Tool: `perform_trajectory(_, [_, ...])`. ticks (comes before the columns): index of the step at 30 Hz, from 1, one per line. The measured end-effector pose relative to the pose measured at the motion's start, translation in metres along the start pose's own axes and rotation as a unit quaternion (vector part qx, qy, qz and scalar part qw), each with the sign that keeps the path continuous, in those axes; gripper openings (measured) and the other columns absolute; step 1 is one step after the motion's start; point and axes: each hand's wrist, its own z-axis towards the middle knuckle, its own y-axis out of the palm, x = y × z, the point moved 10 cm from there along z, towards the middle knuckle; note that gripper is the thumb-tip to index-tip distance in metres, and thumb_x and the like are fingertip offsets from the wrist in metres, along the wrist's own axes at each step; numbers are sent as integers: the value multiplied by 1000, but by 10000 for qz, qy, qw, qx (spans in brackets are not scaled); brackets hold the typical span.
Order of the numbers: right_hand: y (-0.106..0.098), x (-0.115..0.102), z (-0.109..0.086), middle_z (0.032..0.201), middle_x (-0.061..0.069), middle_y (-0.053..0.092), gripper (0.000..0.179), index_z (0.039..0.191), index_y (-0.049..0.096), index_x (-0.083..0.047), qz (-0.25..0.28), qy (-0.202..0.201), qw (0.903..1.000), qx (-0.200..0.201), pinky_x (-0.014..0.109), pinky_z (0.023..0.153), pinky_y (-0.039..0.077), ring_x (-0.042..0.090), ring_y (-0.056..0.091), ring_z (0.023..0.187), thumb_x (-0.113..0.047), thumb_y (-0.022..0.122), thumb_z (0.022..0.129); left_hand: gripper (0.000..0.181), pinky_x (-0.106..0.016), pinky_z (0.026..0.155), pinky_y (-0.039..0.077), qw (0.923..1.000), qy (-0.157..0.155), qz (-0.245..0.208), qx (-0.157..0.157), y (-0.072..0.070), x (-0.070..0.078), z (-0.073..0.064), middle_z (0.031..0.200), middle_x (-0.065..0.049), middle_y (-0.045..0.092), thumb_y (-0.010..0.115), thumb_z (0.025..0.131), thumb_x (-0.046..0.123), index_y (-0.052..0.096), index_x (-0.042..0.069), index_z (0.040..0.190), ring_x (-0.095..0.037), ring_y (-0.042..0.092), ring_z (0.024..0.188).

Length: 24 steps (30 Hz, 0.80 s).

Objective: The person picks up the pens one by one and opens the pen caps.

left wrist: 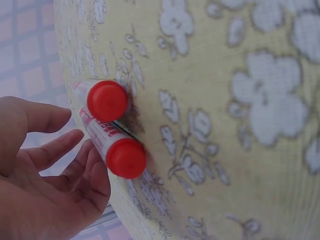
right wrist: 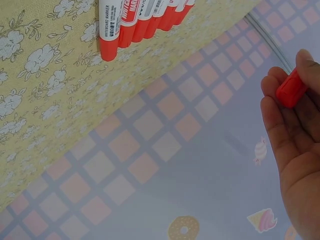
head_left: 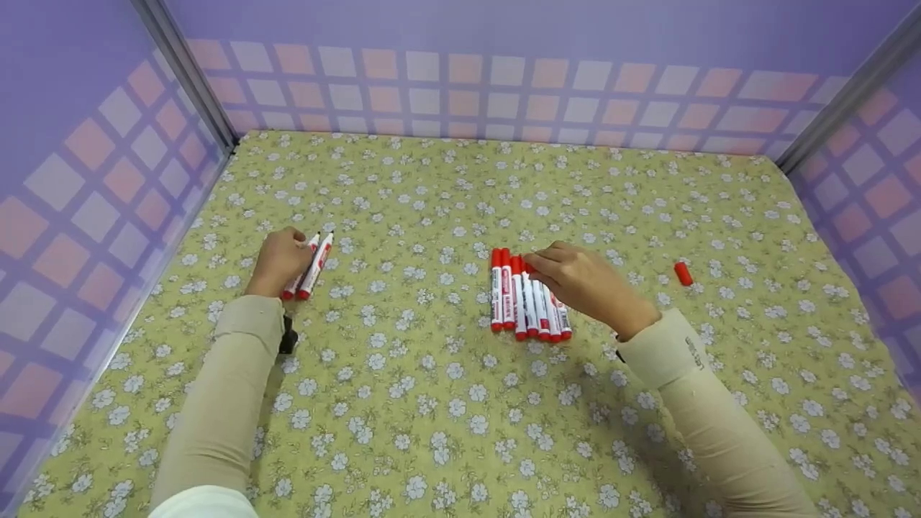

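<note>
Purple walls [head_left: 504,25] with pink and white squares stand around your desk [head_left: 403,432], which is covered by a yellow-green cloth with pale flowers, and grey posts [head_left: 188,75] mark the far corners. At the left part of the desk, your left hand [head_left: 279,259] is just beside two uncapped markers [head_left: 316,267], which lie close together, with their dark tips pointing away from you and their red ends toward you. Its fingers are loosely bent, and a gap is seen between the thumb and the forefinger; whether some finger touches the nearer marker, I cannot tell. Your right hand [head_left: 581,279] pinches a small red cap [right wrist: 291,89] between the thumb and the fingers, and it is above the far end of a row of capped markers [head_left: 508,296]. These markers are white with red caps, lying side by side, right of the middle of the desk, and your hand hides some of them partly. Farther right, well apart from the row, a loose red cap [head_left: 683,273] lies on the cloth.
</note>
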Motion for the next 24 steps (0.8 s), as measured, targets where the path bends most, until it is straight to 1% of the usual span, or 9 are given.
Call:
perform_trajectory(4, [-2,4,-1,100,15,72,27,112,69,2,14,152,9998,-93,33,75,57,25,68,87,-1,69,86,45,-48,88,45,9989,248,247,310,-4,10,-2,130,-29,46,40,99,16,43,-5,139,-37,51,107])
perform_trajectory(7, [-5,8,-2,103,16,72,30,116,68,3,25,292,9994,-170,33,76,57,27,68,90,0,68,86,42,-51,89,44,9968,524,348,496,-5,19,-4,127,-29,46,41,99,15,46,-6,136,-40,50,109])
perform_trajectory(11, [-7,15,-5,106,18,71,31,118,66,3,99,501,9983,-274,35,76,57,29,68,92,1,67,87,39,-53,91,43,9941,875,283,578,-2,31,-7,126,-29,46,41,99,13,49,-6,132,-41,48,112])
perform_trajectory(15, [-8,22,-9,106,18,71,30,117,67,3,85,613,9978,-257,37,77,57,29,69,92,2,66,87,39,-52,90,43,9930,1045,212,514,5,42,-10,126,-27,47,40,100,14,49,-5,133,-40,48,112])
perform_trajectory(19, [-10,30,-13,107,19,70,30,117,67,3,122,734,9969,-264,38,79,57,31,69,94,3,65,87,40,-45,82,42,9917,1207,171,407,15,56,-12,125,-23,48,37,100,14,48,-2,134,-34,50,103])
perform_trajectory(24, [-12,44,-21,110,19,70,32,119,66,3,200,1073,9934,-349,40,80,56,32,67,97,-1,66,88,40,-37,68,39,9908,1339,-101,162,33,75,-17,120,-17,51,37,100,15,48,2,137,-22,47,77])
